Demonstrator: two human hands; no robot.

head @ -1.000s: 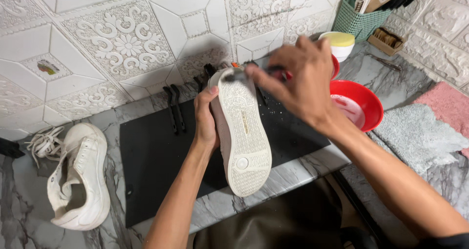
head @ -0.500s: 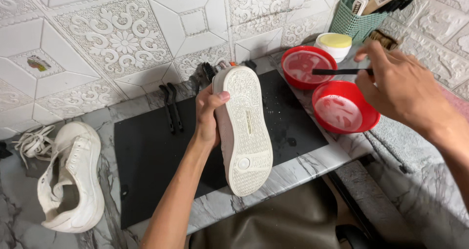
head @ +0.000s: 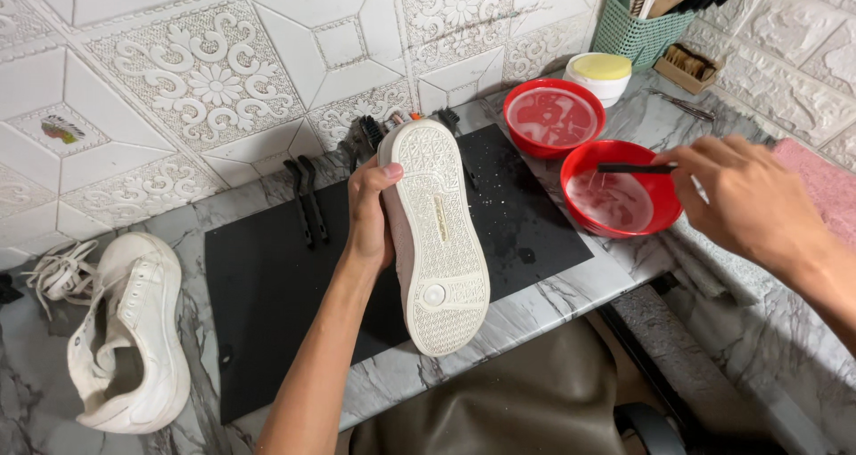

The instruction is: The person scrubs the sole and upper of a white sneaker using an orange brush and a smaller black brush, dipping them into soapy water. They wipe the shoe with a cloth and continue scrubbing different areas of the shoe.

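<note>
My left hand (head: 370, 214) grips a white sneaker (head: 435, 236) by its side, sole turned up toward me, above a black mat (head: 267, 285). My right hand (head: 744, 196) holds a thin dark brush (head: 635, 168) whose tip reaches into the nearer red bowl (head: 624, 196) of cloudy water. A second red bowl (head: 553, 116) stands just behind it.
The other white sneaker (head: 129, 330) lies on the marble counter at the left with loose laces. Black brushes (head: 306, 201) rest at the mat's far edge. A yellow-lidded tub (head: 600, 73), a green basket (head: 637, 28) and a pink cloth (head: 825, 183) sit at the right.
My right hand left the sneaker's sole, swung right with the brush and lowered it into the nearer red bowl. The left hand kept the sneaker in place.
</note>
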